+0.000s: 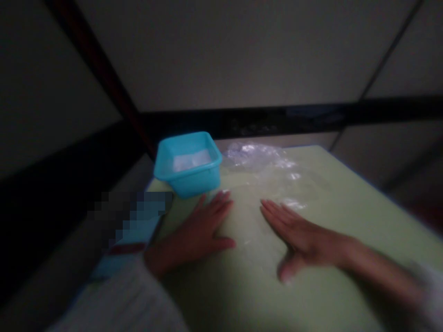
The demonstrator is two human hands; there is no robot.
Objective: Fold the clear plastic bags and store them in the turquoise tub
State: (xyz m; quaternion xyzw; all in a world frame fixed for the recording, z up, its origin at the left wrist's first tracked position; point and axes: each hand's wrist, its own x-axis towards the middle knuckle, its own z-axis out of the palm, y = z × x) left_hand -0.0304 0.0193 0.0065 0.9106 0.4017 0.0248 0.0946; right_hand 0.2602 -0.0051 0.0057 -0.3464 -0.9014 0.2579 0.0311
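Note:
My left hand lies flat, palm down, on a pale green table, with its fingertips close to a blue plastic tub. My right hand also rests flat on the table, fingers together and pointing up-left, thumb spread. Both hands press on what looks like a thin clear plastic sheet spread over the table and crumpled at its far end. The tub holds something pale; I cannot tell what it is. The picture is dim and blurred.
The tub stands at the table's far left corner. A dark horizontal rail runs behind the table, and a dark slanted bar rises at the left. A blurred blue patch sits at the table's left edge.

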